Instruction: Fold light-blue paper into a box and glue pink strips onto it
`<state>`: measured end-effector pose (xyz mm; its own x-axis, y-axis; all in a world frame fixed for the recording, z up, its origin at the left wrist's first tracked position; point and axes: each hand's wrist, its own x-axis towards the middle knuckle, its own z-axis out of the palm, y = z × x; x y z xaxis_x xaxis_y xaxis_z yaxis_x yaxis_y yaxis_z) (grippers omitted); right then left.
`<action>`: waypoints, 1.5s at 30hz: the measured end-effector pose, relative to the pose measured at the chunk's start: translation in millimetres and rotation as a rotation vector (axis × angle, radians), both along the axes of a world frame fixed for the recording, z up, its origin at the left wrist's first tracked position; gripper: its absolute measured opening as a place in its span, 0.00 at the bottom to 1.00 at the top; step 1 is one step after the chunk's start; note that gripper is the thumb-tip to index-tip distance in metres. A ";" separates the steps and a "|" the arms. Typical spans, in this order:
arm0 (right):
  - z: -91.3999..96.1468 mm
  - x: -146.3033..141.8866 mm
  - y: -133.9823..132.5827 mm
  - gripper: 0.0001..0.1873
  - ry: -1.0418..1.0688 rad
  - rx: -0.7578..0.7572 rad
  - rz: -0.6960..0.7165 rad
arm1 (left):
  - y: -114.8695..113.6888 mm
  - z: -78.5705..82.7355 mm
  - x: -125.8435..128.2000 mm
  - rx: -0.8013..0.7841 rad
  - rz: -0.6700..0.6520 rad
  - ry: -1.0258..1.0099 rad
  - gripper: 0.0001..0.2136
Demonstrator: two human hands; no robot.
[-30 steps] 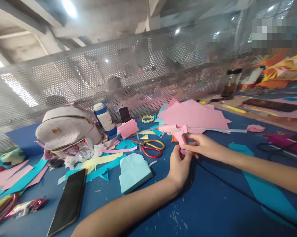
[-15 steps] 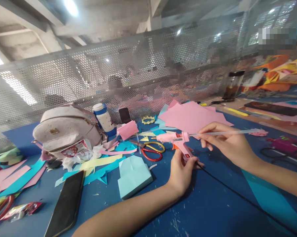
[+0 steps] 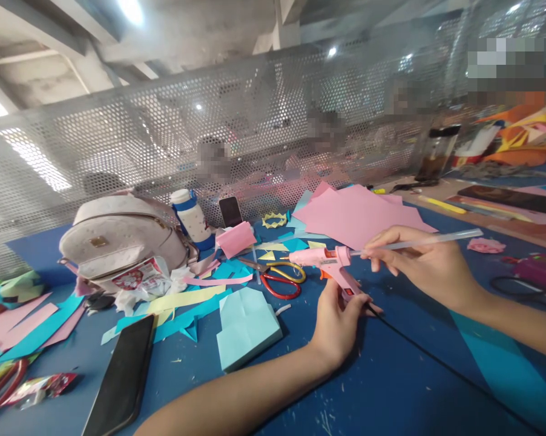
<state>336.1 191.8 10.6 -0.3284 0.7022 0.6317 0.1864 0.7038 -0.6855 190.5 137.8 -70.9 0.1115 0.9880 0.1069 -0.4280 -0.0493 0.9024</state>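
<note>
My left hand (image 3: 339, 321) is closed round the handle of a pink hot glue gun (image 3: 330, 260), whose nozzle points left. A black cord runs from the handle's base to the lower right. Between the fingers of my right hand (image 3: 413, 260) is a long translucent glue stick (image 3: 440, 238), its front end at the back opening of the gun. Whether the tip sits inside the opening is hard to tell. Just left of the gun lie scissors (image 3: 279, 293) with red and yellow handles. A folded light-blue paper piece (image 3: 248, 330) rests left of my left hand.
Pink paper sheets (image 3: 359, 212) lie behind the gun. At the left are a backpack (image 3: 118, 233), a bottle (image 3: 192, 221), paper strips (image 3: 186, 300) and a black phone (image 3: 123, 375). A pink paper flower (image 3: 486, 245) is at the right. A perforated metal screen (image 3: 255, 133) stands behind.
The view has shifted slightly, so the right-side things sit further right. Both hands keep their holds, and the glue stick's rear end now tilts a little higher.
</note>
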 end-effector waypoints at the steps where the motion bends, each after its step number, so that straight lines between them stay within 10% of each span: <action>1: 0.1 0.1 1.1 0.07 -0.004 -0.003 0.011 | 0.2 -0.2 0.0 0.001 -0.002 0.000 0.24; 21: 5.7 1.4 4.9 0.06 -0.092 0.091 0.101 | -0.6 1.2 0.1 0.001 -0.016 0.016 0.22; 45: -31.0 -11.6 0.7 0.15 -0.435 -0.313 0.034 | -1.2 7.1 -1.3 0.060 -0.071 0.047 0.19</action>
<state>324.5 192.6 -20.4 -0.5386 0.8198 0.1946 0.4807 0.4886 -0.7282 189.2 136.6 -63.8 0.1867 0.9695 0.1588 -0.3899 -0.0752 0.9178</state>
